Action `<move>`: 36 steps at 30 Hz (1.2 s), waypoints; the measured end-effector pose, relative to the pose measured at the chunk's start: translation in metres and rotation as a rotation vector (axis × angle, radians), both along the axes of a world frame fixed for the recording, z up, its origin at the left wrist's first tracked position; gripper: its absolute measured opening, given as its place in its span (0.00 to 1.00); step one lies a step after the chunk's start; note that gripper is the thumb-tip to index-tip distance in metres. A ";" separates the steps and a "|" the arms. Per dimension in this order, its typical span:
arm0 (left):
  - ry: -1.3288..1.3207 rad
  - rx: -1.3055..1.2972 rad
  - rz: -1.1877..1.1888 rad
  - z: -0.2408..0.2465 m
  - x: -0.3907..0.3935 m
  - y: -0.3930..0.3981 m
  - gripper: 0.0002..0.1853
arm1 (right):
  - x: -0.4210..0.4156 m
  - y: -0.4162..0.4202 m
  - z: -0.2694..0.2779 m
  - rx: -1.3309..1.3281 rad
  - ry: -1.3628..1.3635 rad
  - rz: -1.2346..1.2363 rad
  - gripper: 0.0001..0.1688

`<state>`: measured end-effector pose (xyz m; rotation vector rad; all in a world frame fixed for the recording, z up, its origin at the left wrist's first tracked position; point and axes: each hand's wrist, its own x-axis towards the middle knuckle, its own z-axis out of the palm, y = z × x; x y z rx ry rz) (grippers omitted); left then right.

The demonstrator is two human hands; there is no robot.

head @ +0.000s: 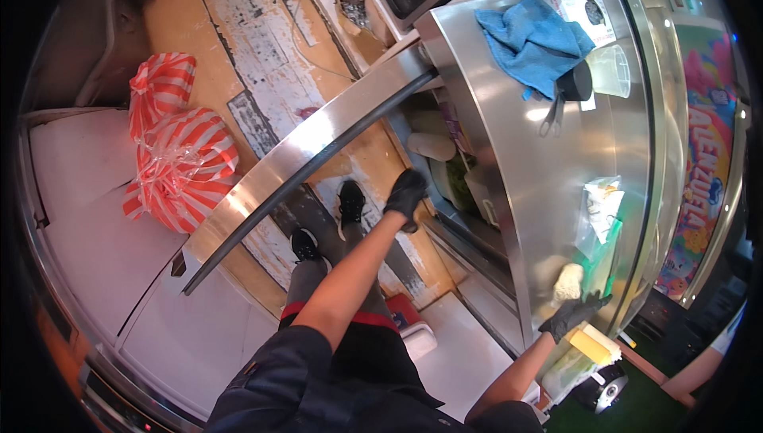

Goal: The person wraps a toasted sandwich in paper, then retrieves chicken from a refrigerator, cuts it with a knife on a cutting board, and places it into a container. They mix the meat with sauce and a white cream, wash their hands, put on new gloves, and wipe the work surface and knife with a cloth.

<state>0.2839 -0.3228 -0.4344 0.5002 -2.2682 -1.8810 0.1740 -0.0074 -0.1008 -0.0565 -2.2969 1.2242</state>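
Note:
My left hand (pixel 408 197), in a black glove, is held just outside the open refrigerated counter compartment (pixel 426 114). Its fingers are partly turned from view, and I cannot tell whether they hold anything. Inside the compartment are a pale rounded container (pixel 431 145) and a tub with green contents (pixel 456 185). The steel door (pixel 316 129) stands swung out over the floor. On the steel countertop (pixel 536 194), my right hand (pixel 572 315), also black-gloved, rests with fingers extended beside a pale doughy lump (pixel 568 283) and a green board or tray (pixel 601 263).
A white plastic bag (pixel 603 203) lies beyond the green item. A blue cloth (pixel 533 42), a clear plastic cup (pixel 611 72) and a printed box (pixel 575 9) sit farther along. Yellow block-shaped food (pixel 593 346) is near the counter end. A red-striped bag (pixel 185 164) stands left.

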 end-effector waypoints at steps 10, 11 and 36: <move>-0.918 0.085 0.275 -0.256 0.243 -0.098 0.21 | 0.130 -0.198 -0.216 0.593 0.161 0.856 0.18; -0.827 0.608 0.598 -0.267 0.245 -0.097 0.22 | 0.130 -0.240 -0.264 0.563 0.010 1.060 0.18; -0.202 1.066 1.457 -0.464 0.181 -0.118 0.31 | 0.032 -0.223 -0.633 0.171 -1.236 1.180 0.55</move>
